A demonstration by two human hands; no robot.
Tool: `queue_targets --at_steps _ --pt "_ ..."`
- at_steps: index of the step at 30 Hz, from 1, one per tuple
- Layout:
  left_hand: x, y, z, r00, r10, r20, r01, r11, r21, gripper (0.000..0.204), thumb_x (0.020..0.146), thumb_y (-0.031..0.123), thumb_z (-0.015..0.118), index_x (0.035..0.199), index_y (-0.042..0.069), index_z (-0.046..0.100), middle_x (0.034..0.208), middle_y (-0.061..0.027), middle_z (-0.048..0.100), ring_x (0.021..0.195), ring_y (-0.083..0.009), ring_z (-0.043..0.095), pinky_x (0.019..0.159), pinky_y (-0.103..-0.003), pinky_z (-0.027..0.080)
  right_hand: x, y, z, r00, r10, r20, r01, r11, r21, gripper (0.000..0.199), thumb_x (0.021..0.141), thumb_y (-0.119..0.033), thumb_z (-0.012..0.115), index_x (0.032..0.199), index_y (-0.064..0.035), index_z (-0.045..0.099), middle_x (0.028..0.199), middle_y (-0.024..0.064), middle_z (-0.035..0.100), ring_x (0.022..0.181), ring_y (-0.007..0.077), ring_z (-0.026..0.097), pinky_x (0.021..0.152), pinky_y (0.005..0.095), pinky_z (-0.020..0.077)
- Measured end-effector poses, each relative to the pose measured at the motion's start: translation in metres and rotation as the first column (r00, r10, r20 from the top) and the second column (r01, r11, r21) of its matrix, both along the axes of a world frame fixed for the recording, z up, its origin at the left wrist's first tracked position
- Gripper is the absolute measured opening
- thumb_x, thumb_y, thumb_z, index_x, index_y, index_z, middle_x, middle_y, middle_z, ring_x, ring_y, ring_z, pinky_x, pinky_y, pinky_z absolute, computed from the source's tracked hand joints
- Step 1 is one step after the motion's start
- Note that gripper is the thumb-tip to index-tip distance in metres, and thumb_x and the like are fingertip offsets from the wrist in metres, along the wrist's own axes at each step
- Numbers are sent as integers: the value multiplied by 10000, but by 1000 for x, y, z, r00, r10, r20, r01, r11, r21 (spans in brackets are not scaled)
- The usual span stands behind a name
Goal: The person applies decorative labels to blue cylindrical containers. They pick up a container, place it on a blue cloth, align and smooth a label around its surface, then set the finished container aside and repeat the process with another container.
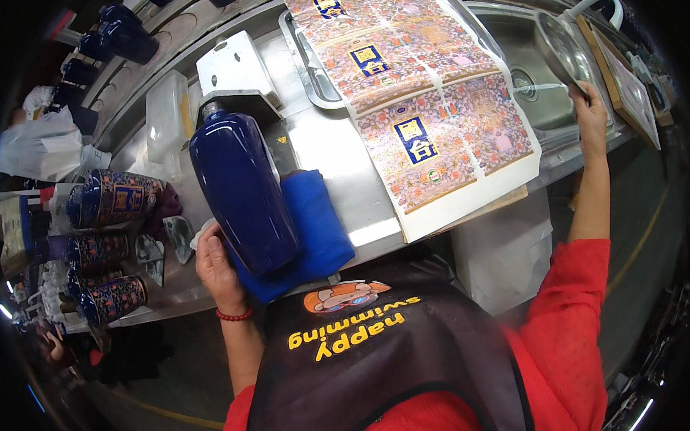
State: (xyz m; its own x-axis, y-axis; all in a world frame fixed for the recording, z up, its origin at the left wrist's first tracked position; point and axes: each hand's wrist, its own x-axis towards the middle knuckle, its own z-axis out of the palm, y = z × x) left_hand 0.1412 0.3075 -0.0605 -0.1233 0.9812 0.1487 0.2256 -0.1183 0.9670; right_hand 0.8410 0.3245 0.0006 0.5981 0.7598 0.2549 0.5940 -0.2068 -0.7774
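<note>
Hard to make out: the fingers of the left hand (221,268) are partly hidden, so whether they grip the white wad (203,232) at their tips I cannot tell; the printed sheet (470,106) is cut off above.
Right hand: closed around the handle of a round metal pan (562,48), over the sink (547,120).
Blue bottle: lies tilted just beside the left hand, its lower end over a blue cloth (322,222), neck by a white stand (236,66).
Tabletop: shiny metal (311,142), patterned bottles (125,200) at left.
Room: dark floor (640,249), yellow line, blurred rim.
</note>
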Motion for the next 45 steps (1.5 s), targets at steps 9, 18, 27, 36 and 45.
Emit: queue_targets --at_steps 9,18,27,36,45 --pt "0 -2 1 996 -25 84 25 1000 -4 333 1088 212 494 1190 -54 665 1144 -94 670 1048 -165 606 956 -301 469 -98 75 -1 933 274 231 -257 961 -102 171 916 -66 673 1087 -79 681 907 25 691 846 110 624 769 270 496" --pt "-7 -2 0 996 -76 -47 78 997 28 357 1104 221 476 1253 -73 610 1198 -114 668 1120 -172 620 1024 -311 465 -121 82 12 764 270 587 -218 963 -159 132 869 -118 718 994 -99 680 857 108 690 909 329 603 838 439 475" --pt "0 0 -2 996 -32 79 30 999 27 322 1075 207 510 1195 -40 678 1122 -79 675 1006 -147 598 915 -288 470 -100 61 18 673 221 706 -132 975 -179 156 876 -156 720 1021 -120 674 917 102 675 965 343 582 872 457 465" --pt "-2 -1 -3 995 -20 97 21 1000 -6 292 1075 168 507 1179 -51 667 1148 -81 671 1047 -151 598 959 -289 462 -94 45 19 607 170 776 -56 984 -171 182 870 -169 708 1047 -149 669 953 116 665 1053 356 590 867 473 494" --pt "-11 0 -11 971 -65 228 78 996 -48 282 1093 152 477 1217 -57 619 1170 -77 647 1061 -134 592 970 -283 464 -98 54 29 311 159 937 109 973 -202 221 877 -183 700 1093 -165 654 985 109 654 1070 348 603 838 491 508"
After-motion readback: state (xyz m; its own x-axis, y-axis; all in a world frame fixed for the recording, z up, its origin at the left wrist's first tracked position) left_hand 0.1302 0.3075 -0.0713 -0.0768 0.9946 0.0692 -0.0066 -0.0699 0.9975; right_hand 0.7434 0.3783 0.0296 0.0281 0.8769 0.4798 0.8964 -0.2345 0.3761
